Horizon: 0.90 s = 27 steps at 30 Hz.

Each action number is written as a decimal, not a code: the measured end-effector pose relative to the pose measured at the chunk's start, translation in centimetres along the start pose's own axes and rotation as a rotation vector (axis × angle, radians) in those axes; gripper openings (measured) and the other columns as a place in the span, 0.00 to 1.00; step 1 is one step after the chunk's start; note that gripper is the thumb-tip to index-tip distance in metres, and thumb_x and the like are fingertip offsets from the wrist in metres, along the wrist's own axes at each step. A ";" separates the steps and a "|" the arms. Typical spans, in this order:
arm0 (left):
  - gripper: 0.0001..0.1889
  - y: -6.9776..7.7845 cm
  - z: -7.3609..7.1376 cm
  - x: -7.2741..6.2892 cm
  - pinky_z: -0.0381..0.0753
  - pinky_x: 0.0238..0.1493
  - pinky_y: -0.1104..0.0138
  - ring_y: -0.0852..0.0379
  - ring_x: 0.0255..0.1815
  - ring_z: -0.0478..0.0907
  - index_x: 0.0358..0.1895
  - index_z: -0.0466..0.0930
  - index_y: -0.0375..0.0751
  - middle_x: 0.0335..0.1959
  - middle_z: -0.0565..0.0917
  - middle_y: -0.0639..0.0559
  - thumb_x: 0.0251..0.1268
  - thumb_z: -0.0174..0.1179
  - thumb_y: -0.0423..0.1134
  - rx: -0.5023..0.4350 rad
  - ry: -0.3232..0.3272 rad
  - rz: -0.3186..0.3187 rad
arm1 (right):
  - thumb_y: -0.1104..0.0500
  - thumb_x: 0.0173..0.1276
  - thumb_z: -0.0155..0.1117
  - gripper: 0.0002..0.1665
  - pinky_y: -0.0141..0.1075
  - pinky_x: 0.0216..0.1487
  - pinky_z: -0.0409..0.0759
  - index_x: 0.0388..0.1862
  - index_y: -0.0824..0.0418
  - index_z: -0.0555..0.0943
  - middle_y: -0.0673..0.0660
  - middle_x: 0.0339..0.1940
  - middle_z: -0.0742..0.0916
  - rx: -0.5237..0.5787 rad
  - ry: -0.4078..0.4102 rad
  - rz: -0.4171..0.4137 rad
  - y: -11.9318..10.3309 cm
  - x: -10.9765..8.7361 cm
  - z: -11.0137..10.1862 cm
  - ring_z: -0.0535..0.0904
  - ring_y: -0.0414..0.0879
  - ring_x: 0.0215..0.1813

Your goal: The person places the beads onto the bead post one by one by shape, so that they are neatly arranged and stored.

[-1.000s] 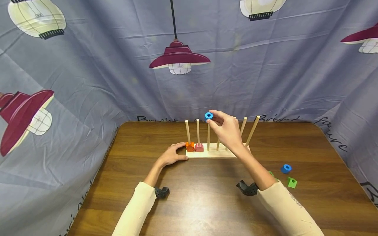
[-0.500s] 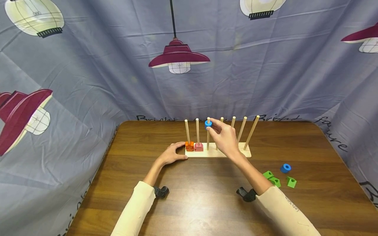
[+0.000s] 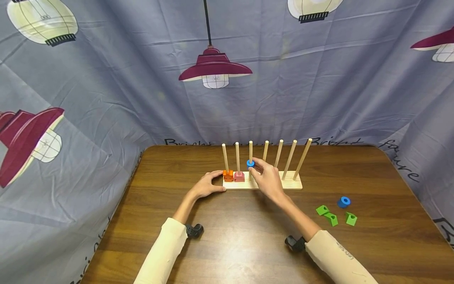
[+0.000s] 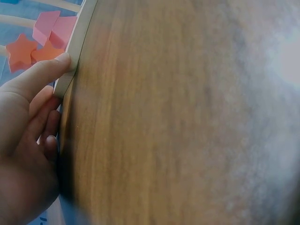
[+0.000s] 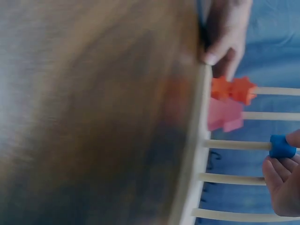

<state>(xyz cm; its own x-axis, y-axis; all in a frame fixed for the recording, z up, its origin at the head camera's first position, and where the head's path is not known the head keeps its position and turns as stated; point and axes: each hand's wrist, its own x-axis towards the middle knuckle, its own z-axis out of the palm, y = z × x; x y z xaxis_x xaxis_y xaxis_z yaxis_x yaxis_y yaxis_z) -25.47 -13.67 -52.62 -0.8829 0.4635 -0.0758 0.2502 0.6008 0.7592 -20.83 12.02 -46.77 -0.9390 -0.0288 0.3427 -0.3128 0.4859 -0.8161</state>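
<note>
A pale wooden peg board (image 3: 292, 184) with several upright pegs stands toward the back of the table. My left hand (image 3: 205, 186) grips its left end, the thumb (image 4: 54, 65) against the front edge. Orange star-shaped beads (image 3: 228, 176) sit at the foot of the leftmost peg, and pink beads (image 3: 239, 176) fill the bottom of the second. On the third peg, a blue cylindrical bead (image 3: 250, 163) is threaded partway down, above the base. Thumb and fingers of my right hand (image 3: 267, 179) pinch this bead from the right, hiding part of the board and the lower fourth peg.
To the right on the brown table (image 3: 241, 244) lie another blue bead (image 3: 344, 202) and several green blocks with holes, including one green block (image 3: 351, 219) apart from the others. A grey-blue curtain (image 3: 276, 102) with printed lamps hangs behind the table's back edge.
The blue bead was over the third peg's top; my right hand has lowered it onto the peg and down along it. My left hand has stayed at the board's left end.
</note>
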 end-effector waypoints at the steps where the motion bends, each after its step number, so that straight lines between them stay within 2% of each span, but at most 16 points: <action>1: 0.39 0.0 0.0 0.0 0.59 0.71 0.50 0.42 0.71 0.62 0.71 0.70 0.36 0.71 0.70 0.42 0.56 0.73 0.42 0.003 0.000 0.000 | 0.63 0.69 0.67 0.21 0.45 0.52 0.81 0.59 0.70 0.80 0.63 0.49 0.88 -0.014 -0.002 0.004 0.3 -0.2 0.2 0.85 0.55 0.51; 9: 0.38 -0.1 0.0 0.1 0.59 0.71 0.50 0.42 0.71 0.62 0.71 0.70 0.37 0.71 0.70 0.42 0.56 0.73 0.42 0.014 -0.007 0.007 | 0.65 0.67 0.69 0.20 0.49 0.49 0.82 0.56 0.72 0.80 0.67 0.47 0.87 -0.113 -0.005 -0.006 1.8 -1.2 1.3 0.85 0.60 0.49; 15: 0.38 0.0 0.0 0.0 0.60 0.70 0.50 0.40 0.70 0.63 0.70 0.71 0.35 0.71 0.70 0.40 0.55 0.73 0.42 0.003 0.011 0.019 | 0.65 0.67 0.68 0.25 0.51 0.47 0.82 0.61 0.72 0.78 0.70 0.47 0.86 -0.184 -0.025 -0.019 1.9 -1.6 1.2 0.86 0.62 0.46; 17: 0.38 0.0 0.0 -0.1 0.60 0.71 0.49 0.40 0.71 0.63 0.71 0.71 0.35 0.71 0.70 0.40 0.55 0.73 0.42 0.002 0.013 0.016 | 0.65 0.67 0.67 0.27 0.51 0.39 0.85 0.64 0.71 0.76 0.71 0.47 0.86 -0.199 -0.046 -0.014 1.8 -1.8 0.9 0.85 0.63 0.46; 20: 0.38 0.0 0.0 -0.1 0.59 0.71 0.50 0.41 0.71 0.62 0.71 0.70 0.36 0.71 0.70 0.40 0.56 0.73 0.41 0.004 0.008 0.008 | 0.65 0.68 0.65 0.28 0.50 0.35 0.85 0.66 0.70 0.74 0.70 0.48 0.87 -0.218 -0.085 -0.030 1.6 -2.1 -0.1 0.86 0.61 0.46; 22: 0.38 0.0 0.0 -0.1 0.59 0.71 0.50 0.41 0.72 0.62 0.71 0.70 0.36 0.72 0.70 0.41 0.56 0.73 0.42 0.007 -0.001 0.003 | 0.65 0.69 0.64 0.24 0.48 0.36 0.85 0.63 0.69 0.77 0.68 0.48 0.87 -0.196 -0.100 -0.043 1.6 -2.4 -1.3 0.86 0.60 0.46; 24: 0.38 0.0 0.0 -0.1 0.59 0.71 0.50 0.42 0.72 0.61 0.72 0.70 0.37 0.72 0.69 0.41 0.57 0.73 0.42 0.007 -0.008 -0.001 | 0.66 0.69 0.65 0.19 0.47 0.45 0.84 0.58 0.68 0.80 0.65 0.47 0.88 -0.176 -0.102 -0.063 1.8 -2.9 -2.9 0.87 0.58 0.46; 27: 0.38 0.1 -0.1 -0.1 0.59 0.71 0.49 0.42 0.72 0.61 0.72 0.70 0.37 0.72 0.69 0.42 0.57 0.73 0.42 -0.001 -0.009 -0.006 | 0.66 0.69 0.65 0.14 0.47 0.46 0.84 0.53 0.68 0.83 0.63 0.45 0.89 -0.166 -0.076 -0.084 2.7 -3.8 -6.1 0.87 0.56 0.45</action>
<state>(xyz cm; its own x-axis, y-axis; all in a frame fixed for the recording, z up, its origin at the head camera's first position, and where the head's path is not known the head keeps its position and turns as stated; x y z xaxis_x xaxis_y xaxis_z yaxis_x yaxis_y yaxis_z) -25.37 -13.75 -52.52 -0.8810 0.4652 -0.0861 0.2443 0.6031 0.7593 -17.27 18.76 -47.46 -0.9205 -0.1384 0.3654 -0.3689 0.6161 -0.6959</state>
